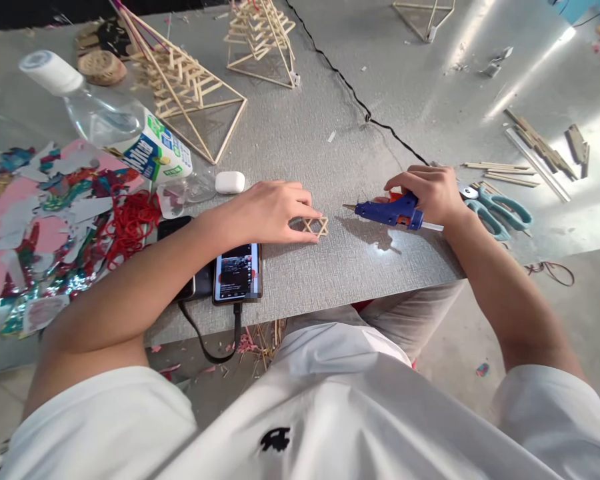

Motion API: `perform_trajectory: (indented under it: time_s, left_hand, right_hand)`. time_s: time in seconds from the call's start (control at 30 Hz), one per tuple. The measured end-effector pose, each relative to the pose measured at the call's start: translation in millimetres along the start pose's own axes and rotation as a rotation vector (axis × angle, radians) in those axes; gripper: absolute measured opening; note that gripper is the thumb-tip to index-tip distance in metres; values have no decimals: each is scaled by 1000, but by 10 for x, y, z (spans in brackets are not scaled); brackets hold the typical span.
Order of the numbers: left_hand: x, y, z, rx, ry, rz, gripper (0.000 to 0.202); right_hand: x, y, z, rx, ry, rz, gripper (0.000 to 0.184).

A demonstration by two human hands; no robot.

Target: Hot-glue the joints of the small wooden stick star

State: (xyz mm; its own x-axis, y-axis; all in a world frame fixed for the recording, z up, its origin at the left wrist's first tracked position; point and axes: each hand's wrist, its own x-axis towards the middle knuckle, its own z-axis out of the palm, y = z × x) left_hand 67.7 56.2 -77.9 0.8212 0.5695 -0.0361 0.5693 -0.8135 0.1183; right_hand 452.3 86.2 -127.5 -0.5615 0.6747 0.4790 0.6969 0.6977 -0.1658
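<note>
My left hand (270, 212) lies on the grey table (300, 147), its fingers curled down onto a small star-shaped piece made of wooden sticks (316, 227), pressing it in place. My right hand (430, 193) is closed round a blue hot glue gun (390, 212). The gun's nozzle points left toward the star piece, a short gap away. A clear glue stick pokes out of the back of the gun.
A phone (239, 272) on a cable lies by my left forearm, beside a white earbud case (229, 182) and a plastic bottle (110, 120). Stick pyramids (190, 87) stand behind. Teal scissors (500, 212) and loose sticks (500, 172) lie right. Coloured scraps (50, 220) cover the left.
</note>
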Motion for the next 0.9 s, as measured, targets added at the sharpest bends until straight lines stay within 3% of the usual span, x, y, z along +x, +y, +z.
perform_trajectory:
  time_s: [0.17, 0.33, 0.6, 0.9]
  left_hand:
    - [7, 12, 13, 29, 25, 28, 38]
    - [19, 27, 1, 73, 28, 17, 41]
    - [34, 56, 36, 204, 85, -29, 54]
    - [50, 94, 11, 234, 29, -82, 61]
  right_hand:
    - [2, 33, -11, 55, -51, 27, 54]
    - [22, -29, -15, 79, 7, -38, 55]
    - [14, -44, -42, 64, 16, 32, 60]
    - [-7, -9, -35, 80, -25, 46, 58]
